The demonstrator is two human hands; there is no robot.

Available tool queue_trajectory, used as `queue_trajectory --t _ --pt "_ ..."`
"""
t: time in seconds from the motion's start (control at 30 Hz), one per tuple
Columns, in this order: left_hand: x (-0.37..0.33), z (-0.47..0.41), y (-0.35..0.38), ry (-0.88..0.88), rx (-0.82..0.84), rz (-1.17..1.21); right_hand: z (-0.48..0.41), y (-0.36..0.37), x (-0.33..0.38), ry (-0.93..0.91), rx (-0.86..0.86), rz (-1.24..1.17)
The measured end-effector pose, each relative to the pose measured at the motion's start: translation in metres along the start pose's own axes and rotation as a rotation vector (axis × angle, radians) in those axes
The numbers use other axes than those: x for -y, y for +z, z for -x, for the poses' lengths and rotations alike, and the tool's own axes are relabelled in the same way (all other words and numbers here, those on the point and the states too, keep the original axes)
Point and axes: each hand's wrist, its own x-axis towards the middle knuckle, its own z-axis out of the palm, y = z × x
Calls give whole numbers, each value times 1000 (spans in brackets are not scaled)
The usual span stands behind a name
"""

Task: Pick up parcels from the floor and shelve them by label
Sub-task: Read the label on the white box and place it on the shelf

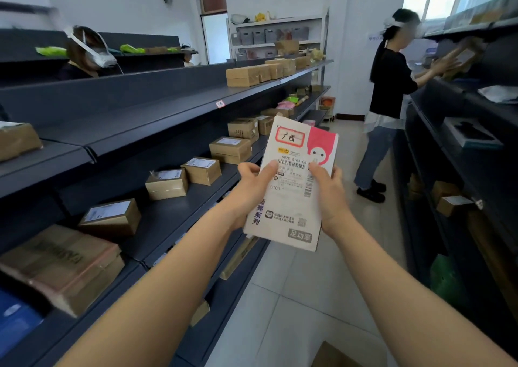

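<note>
holding one flat white-and-pink parcel [291,181] upright over the aisle: left hand [252,190] and right hand [328,195] clamped on opposite edges; dark shelves [157,119] with cardboard boxes [166,183] to the left.

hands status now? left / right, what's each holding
Left hand: closed on the white parcel, thumb across its label.
Right hand: closed on the same parcel's right edge, thumb on the front.

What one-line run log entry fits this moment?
phase: reading label | parcel: held upright, off floor | left hand: gripping | right hand: gripping | shelving: not yet done
</note>
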Motion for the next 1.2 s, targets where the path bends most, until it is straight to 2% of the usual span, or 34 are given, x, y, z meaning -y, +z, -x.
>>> queue_trajectory --t 0.1,0.2,0.27,0.4,0.47,0.53,0.67,0.73,0.87,1.1,1.2 --pt "2 -2 -5 21 -47 69 -4 9 5 8 28 44" --pt "2 -8 -15 -24 -124 182 -8 17 8 -18 141 50" --pt "2 -11 -22 -102 -129 262 -7 24 10 -2 189 63" --pt "-5 -15 -35 -143 -120 283 -13 32 7 67 196 93" --pt "-4 -19 -39 -146 -112 238 -13 34 6 103 177 97" --pt "-7 -50 -21 -188 46 175 -32 16 -3 75 -8 87" --pt "-8 -60 -17 -144 37 211 -27 14 7 45 23 97" --pt "-5 -88 41 -178 257 123 -26 -36 11 -28 -253 97" --pt "-4 -88 48 -112 206 159 -27 -42 14 -82 -223 64" --pt "-10 -87 27 105 75 165 -31 -12 14 -185 -191 41" --pt "-8 -102 56 118 160 166 -35 -37 17 -205 -289 59"
